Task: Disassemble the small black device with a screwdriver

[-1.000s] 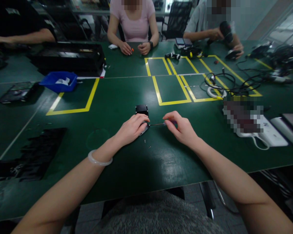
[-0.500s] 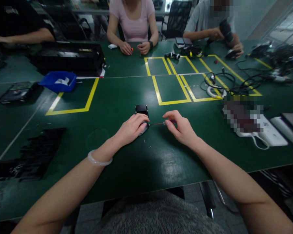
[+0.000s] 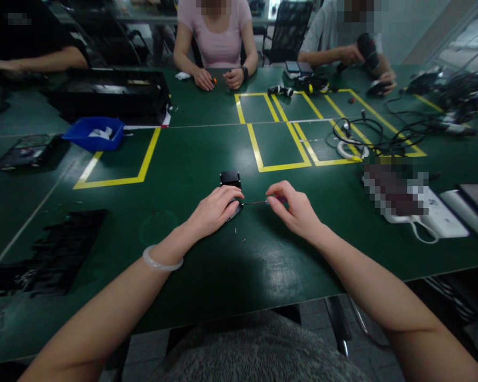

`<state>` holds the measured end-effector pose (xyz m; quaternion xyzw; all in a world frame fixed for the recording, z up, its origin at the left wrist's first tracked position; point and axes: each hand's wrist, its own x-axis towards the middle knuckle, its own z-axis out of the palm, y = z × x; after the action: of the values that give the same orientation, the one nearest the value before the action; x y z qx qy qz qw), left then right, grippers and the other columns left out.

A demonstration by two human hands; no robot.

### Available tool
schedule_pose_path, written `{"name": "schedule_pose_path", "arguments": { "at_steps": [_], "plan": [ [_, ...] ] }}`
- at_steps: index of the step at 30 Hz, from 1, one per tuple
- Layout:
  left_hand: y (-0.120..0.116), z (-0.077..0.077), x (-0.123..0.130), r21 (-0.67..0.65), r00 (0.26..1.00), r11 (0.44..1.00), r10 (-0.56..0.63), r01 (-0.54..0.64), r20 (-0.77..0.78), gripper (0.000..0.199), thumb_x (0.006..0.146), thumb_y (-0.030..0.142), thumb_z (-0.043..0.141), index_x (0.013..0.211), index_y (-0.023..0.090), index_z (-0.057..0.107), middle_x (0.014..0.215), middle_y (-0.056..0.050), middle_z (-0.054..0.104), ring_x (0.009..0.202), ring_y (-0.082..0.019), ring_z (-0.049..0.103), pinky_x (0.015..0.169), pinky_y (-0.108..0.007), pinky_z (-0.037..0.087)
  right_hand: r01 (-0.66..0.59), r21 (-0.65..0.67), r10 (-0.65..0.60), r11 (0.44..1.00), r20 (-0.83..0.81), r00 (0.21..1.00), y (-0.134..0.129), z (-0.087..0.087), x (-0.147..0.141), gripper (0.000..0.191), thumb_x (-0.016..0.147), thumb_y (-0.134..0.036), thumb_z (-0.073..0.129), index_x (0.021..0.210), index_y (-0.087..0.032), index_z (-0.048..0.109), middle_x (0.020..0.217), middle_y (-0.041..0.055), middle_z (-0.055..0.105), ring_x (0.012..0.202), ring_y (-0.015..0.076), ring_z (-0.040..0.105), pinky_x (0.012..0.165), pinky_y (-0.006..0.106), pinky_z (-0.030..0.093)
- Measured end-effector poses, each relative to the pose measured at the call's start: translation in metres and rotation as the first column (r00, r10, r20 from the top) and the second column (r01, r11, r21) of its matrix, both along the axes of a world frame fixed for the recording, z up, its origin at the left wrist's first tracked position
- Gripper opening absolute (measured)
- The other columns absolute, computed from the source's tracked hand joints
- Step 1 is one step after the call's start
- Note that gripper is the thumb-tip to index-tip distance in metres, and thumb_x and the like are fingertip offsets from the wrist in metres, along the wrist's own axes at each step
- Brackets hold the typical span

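Note:
My left hand is closed over a small dark grey device on the table, most of it hidden under my fingers. A screwdriver lies level in my right hand, its handle pinched between thumb and fingers. Its thin shaft points left and its tip meets the device's right end. Just beyond my left fingers sits a small black box-shaped part. Two tiny screws lie on the green table in front of my hands.
A blue tray and a large black casing stand at the left. Black parts lie nearer me. Coiled cables and a white power strip are at the right. Co-workers sit across the green table.
Both hands stay in nearly the same place, with the screwdriver tip still at the device. The right fingers shift very slightly on the handle.

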<state>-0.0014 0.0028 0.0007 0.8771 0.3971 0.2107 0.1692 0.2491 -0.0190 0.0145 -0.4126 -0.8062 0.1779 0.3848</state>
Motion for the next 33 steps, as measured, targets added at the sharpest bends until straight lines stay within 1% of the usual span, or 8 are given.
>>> {"name": "schedule_pose_path", "arguments": {
  "at_steps": [3,7,9,15,20,27,31,33],
  "plan": [
    [-0.0001,0.0009,0.0005,-0.008,1.000,1.000,0.001,-0.001,0.002,0.026,0.103,0.030,0.038,0.117,0.021,0.057,0.131,-0.008,0.060,0.124,-0.024,0.055,0.109,-0.045,0.043,0.010,-0.023,-0.010,1.000,0.002,1.000,0.0002,0.0001,0.0000,0.014,0.098,-0.034,0.050,0.097,-0.022,0.057,0.080,0.0013,0.066,0.068,0.0142,0.064,0.064,0.025,0.047],
    [0.0003,0.0009,0.0010,-0.010,1.000,1.000,-0.002,0.002,-0.004,0.026,0.103,0.030,0.038,0.117,0.021,0.057,0.131,-0.009,0.060,0.124,-0.024,0.055,0.109,-0.044,0.043,0.011,-0.003,-0.011,1.000,-0.020,1.000,-0.0005,0.0001,-0.0005,0.014,0.097,-0.029,0.050,0.107,-0.022,0.055,0.087,0.0030,0.067,0.075,0.0154,0.066,0.068,0.026,0.050],
    [0.0004,0.0005,0.0010,-0.006,1.000,1.000,-0.005,0.005,-0.008,0.026,0.103,0.029,0.037,0.117,0.020,0.057,0.131,-0.009,0.060,0.124,-0.024,0.055,0.109,-0.044,0.043,0.007,0.010,-0.007,1.000,-0.016,1.000,-0.0007,0.0003,-0.0004,0.015,0.096,-0.028,0.050,0.109,-0.021,0.055,0.088,0.0035,0.067,0.076,0.0156,0.066,0.068,0.027,0.050],
    [0.0007,-0.0014,0.0001,0.008,1.000,1.000,-0.008,0.008,-0.005,0.026,0.103,0.030,0.038,0.117,0.020,0.057,0.131,-0.009,0.060,0.124,-0.024,0.055,0.109,-0.044,0.043,-0.007,-0.006,0.007,1.000,0.004,1.000,0.0003,0.0005,0.0000,0.014,0.098,-0.032,0.049,0.098,-0.021,0.057,0.081,0.0015,0.066,0.068,0.0140,0.064,0.064,0.025,0.047],
    [0.0004,-0.0012,0.0002,0.000,1.000,1.000,-0.005,0.005,0.002,0.026,0.103,0.029,0.037,0.118,0.021,0.057,0.132,-0.008,0.060,0.125,-0.023,0.054,0.110,-0.043,0.042,-0.006,0.001,0.006,1.000,-0.004,1.000,-0.0007,0.0005,-0.0004,0.015,0.097,-0.028,0.049,0.109,-0.022,0.056,0.086,0.0028,0.067,0.074,0.0153,0.066,0.067,0.026,0.049],
    [-0.0008,0.0016,0.0014,-0.006,1.000,1.000,0.003,-0.003,-0.003,0.026,0.102,0.030,0.038,0.117,0.021,0.057,0.131,-0.008,0.060,0.124,-0.024,0.055,0.109,-0.044,0.044,-0.027,-0.016,0.027,1.000,0.006,1.000,0.0002,-0.0005,0.0001,0.015,0.099,-0.034,0.048,0.097,-0.023,0.058,0.081,0.0013,0.067,0.068,0.0138,0.064,0.064,0.025,0.047],
    [-0.0009,0.0017,0.0013,-0.006,1.000,1.000,0.007,-0.007,-0.004,0.026,0.102,0.029,0.038,0.117,0.021,0.058,0.131,-0.008,0.060,0.123,-0.024,0.055,0.108,-0.044,0.044,-0.007,-0.008,0.006,1.000,-0.010,1.000,0.0001,-0.0005,-0.0002,0.015,0.097,-0.030,0.049,0.108,-0.022,0.056,0.085,0.0025,0.067,0.074,0.0154,0.066,0.067,0.026,0.049],
    [-0.0007,0.0010,0.0010,-0.005,1.000,1.000,0.007,-0.007,-0.008,0.026,0.102,0.029,0.038,0.117,0.021,0.057,0.131,-0.008,0.060,0.123,-0.024,0.055,0.108,-0.044,0.045,-0.008,-0.009,0.008,1.000,-0.005,1.000,0.0000,-0.0004,0.0000,0.015,0.097,-0.030,0.049,0.108,-0.022,0.056,0.085,0.0027,0.067,0.074,0.0154,0.066,0.067,0.026,0.050]
  ]
}}
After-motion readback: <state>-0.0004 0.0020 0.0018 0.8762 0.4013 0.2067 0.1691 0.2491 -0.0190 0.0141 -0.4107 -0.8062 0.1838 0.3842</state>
